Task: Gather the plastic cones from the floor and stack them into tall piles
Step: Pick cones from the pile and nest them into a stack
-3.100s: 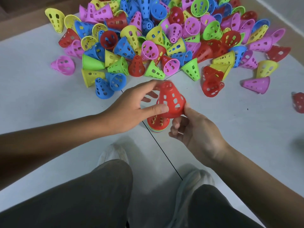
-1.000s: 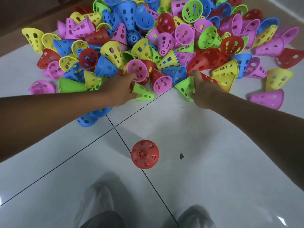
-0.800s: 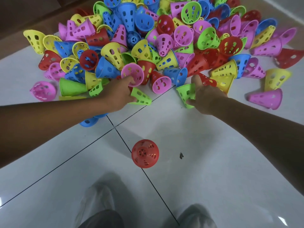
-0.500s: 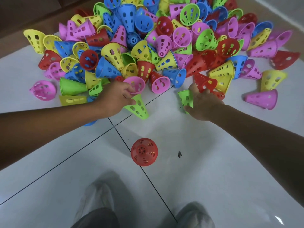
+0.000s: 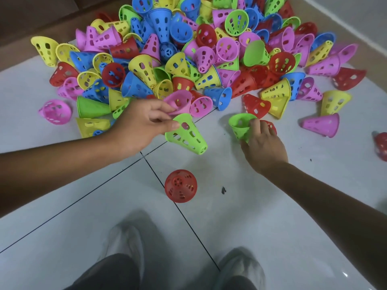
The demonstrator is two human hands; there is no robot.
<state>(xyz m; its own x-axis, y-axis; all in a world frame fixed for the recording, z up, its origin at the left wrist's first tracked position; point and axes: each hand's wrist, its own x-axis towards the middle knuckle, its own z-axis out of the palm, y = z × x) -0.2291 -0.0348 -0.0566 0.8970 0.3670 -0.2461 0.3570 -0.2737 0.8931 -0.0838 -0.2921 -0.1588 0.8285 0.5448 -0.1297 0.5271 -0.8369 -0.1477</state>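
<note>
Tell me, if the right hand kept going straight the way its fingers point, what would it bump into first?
Probably the red cone lying just beyond the green cone that the right hand grips. A second red cone peeks out under the fingers, so depth is uncertain.

The heap of cones (image 5: 188,59) runs off past the top edge. A red cone (image 5: 381,145) is cut by the right edge. Another red cone (image 5: 271,127) hides mostly behind the right hand (image 5: 262,147). Both shoes (image 5: 125,245) are blurred.
</note>
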